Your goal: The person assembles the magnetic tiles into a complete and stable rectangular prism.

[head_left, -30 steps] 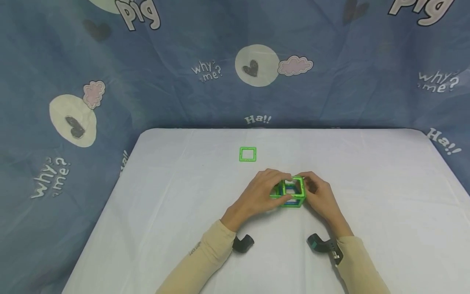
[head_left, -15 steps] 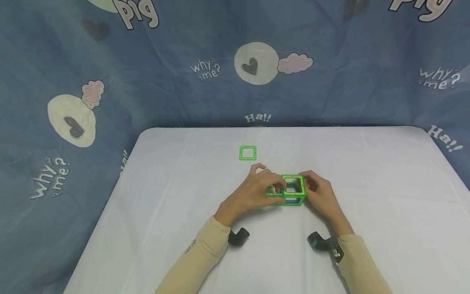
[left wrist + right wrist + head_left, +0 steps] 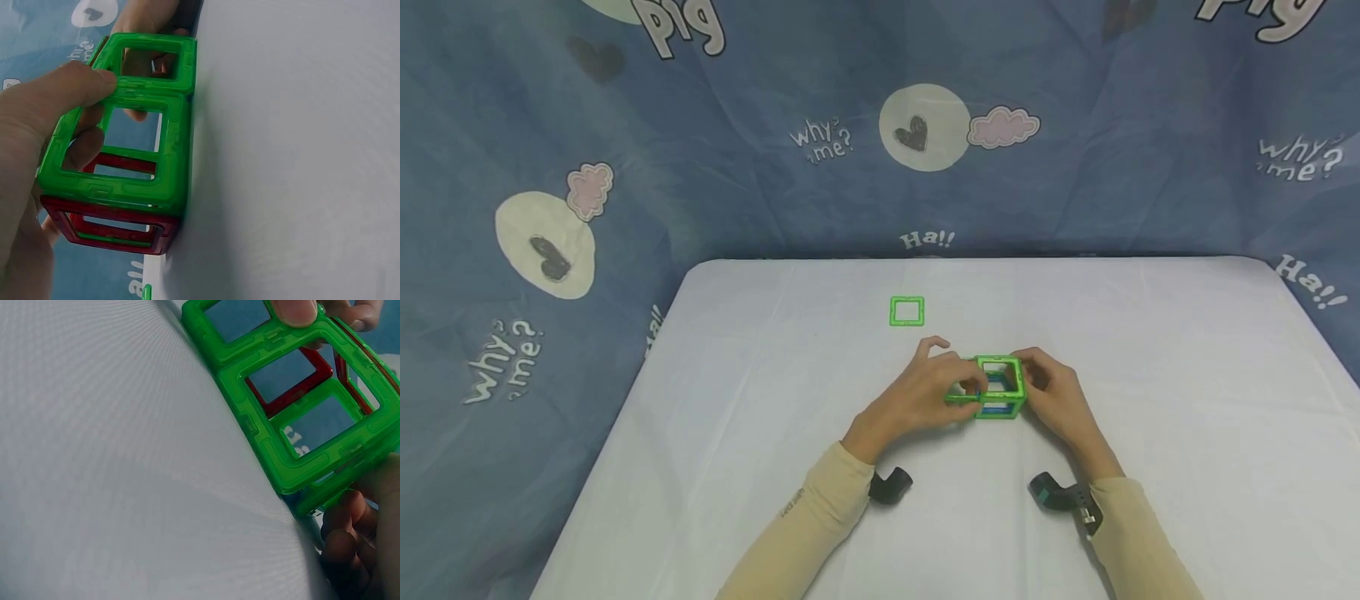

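A box-like frame of magnetic tiles [image 3: 1002, 395] lies on the white table between my hands. Green tiles [image 3: 176, 144] form its near side, with red tiles [image 3: 112, 224] at one end in the left wrist view. Blue edges show inside it from the head. My left hand [image 3: 913, 398] pinches the left part, thumb on the near green side and fingers behind. At the right end, my right hand [image 3: 1060, 402] holds the frame with bent fingers; some fingertips are hidden. Its curled fingers [image 3: 342, 544] show beside the green tiles in the right wrist view.
One loose green square tile [image 3: 892, 311] lies flat farther back on the white tabletop [image 3: 775, 350]. A blue printed cloth [image 3: 737, 192] hangs behind the table. Each wrist carries a black camera mount [image 3: 891, 486].
My left hand has slid left along the frame, uncovering more of its right part, and one finger has lifted. The right hand and the loose tile stay nearly where they were.
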Motion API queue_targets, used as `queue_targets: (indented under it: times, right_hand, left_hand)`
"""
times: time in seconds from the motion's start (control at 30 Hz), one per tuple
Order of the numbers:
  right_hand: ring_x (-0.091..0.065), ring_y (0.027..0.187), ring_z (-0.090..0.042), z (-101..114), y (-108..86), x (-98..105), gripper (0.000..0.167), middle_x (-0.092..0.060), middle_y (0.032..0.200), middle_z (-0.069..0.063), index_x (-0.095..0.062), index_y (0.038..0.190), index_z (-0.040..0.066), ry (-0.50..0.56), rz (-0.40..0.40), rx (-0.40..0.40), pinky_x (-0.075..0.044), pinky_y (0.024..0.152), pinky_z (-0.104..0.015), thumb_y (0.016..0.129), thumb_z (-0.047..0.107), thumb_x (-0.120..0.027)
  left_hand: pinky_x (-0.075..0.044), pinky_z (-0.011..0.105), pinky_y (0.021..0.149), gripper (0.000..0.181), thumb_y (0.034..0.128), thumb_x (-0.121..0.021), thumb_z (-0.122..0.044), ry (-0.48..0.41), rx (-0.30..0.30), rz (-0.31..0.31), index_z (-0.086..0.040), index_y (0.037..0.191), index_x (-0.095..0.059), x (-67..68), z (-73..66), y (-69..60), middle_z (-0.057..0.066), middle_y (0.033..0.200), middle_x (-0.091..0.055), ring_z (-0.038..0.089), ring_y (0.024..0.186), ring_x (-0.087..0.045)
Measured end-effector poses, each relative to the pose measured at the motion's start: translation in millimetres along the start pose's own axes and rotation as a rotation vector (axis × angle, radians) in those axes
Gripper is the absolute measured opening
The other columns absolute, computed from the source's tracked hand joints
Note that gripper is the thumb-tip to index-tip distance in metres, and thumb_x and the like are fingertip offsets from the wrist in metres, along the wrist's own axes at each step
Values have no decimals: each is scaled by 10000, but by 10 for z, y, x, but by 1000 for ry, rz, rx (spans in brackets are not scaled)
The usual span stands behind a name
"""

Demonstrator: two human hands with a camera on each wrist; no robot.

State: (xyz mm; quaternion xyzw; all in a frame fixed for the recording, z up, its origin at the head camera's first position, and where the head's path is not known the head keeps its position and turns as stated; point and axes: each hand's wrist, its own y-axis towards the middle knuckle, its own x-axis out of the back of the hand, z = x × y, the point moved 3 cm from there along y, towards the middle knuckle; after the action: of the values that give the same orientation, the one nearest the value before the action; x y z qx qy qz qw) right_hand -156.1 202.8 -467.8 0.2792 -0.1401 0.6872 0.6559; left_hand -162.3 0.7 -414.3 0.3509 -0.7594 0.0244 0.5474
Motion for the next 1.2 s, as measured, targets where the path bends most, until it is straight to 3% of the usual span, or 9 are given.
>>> queue_targets:
  times: [0.23, 0.43, 0.77, 0.93, 1.2]
  right_hand:
    - [-577, 767, -105, 13, -1, -2, 175, -652, 842, -6, -630, 1093, 132, -4, 4, 0, -507, 766, -180, 922, 155, -604]
    - [-584, 794, -99, 9, -7, 0, 179, -654, 851, -10, -631, 1097, 129, -17, -1, -1, -535, 819, -278, 927, 175, -600]
    - [-564, 776, -104, -4, 1, -13, 177, -643, 846, -21, -632, 1095, 122, -6, 8, -15, -494, 768, -159, 929, 175, -596]
    - [-571, 775, -98, 2, 2, -3, 207, -647, 854, -18, -630, 1103, 116, 3, 6, -23, -489, 748, -150, 924, 216, -609]
    - [-553, 747, -99, -3, -5, -15, 241, -641, 844, -6, -629, 1105, 127, 14, 4, -20, -471, 690, -162, 917, 278, -617]
  left_hand:
    - [-297, 419, 1065, 139, 812, -705, -212, -16, -31, -20, -236, 927, -631, -16, -3, -6, -173, 842, -635, -30, 800, -546]
    - [-333, 423, 1044, 127, 824, -692, -207, -12, -56, -23, -229, 937, -638, -24, -5, -4, -164, 855, -646, -25, 803, -564]
    - [-344, 389, 1028, 162, 828, -709, -315, -14, -52, -28, -229, 951, -645, -9, 2, -10, -135, 863, -649, 1, 831, -576]
    - [-359, 327, 1009, 109, 897, -631, -346, -61, -20, -102, -242, 920, -652, 16, 50, -17, -131, 903, -626, 13, 914, -552]
    - [-433, 260, 890, 94, 938, -579, -211, -207, -5, -253, -168, 940, -662, 104, 151, -39, -52, 973, -636, 88, 967, -548]
